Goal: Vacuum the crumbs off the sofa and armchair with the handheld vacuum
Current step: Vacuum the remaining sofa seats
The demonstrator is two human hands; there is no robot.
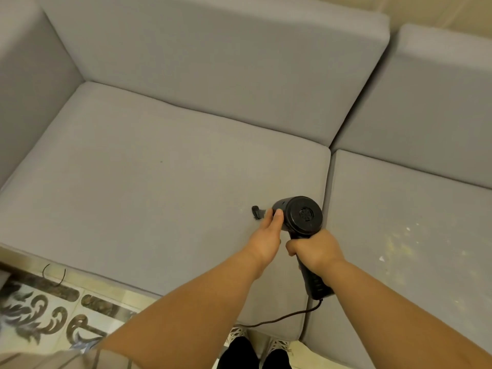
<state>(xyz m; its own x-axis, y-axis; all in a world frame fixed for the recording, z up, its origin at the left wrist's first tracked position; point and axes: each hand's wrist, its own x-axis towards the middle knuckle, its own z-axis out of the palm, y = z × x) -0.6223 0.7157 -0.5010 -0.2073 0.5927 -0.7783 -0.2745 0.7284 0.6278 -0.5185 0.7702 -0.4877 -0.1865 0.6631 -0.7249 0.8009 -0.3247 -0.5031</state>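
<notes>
Our right hand [316,250] is wrapped round the handle of the vacuum [298,217], our left hand [269,227] curled on its barrel, nozzle touching the sofa [159,161] cushion. The crumbs [399,243] lie at three o'clock on the next cushion — we may miss them. The cord [287,315] could snag at the cushion edge — we should mind it.

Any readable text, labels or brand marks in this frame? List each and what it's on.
None readable.
Handheld vacuum: no legible brand or label on the black body; the marks on its grip are too small to read.
Floor tiles: ornamental scrollwork only, no lettering.
Sofa: plain grey fabric, no tag visible.
</notes>
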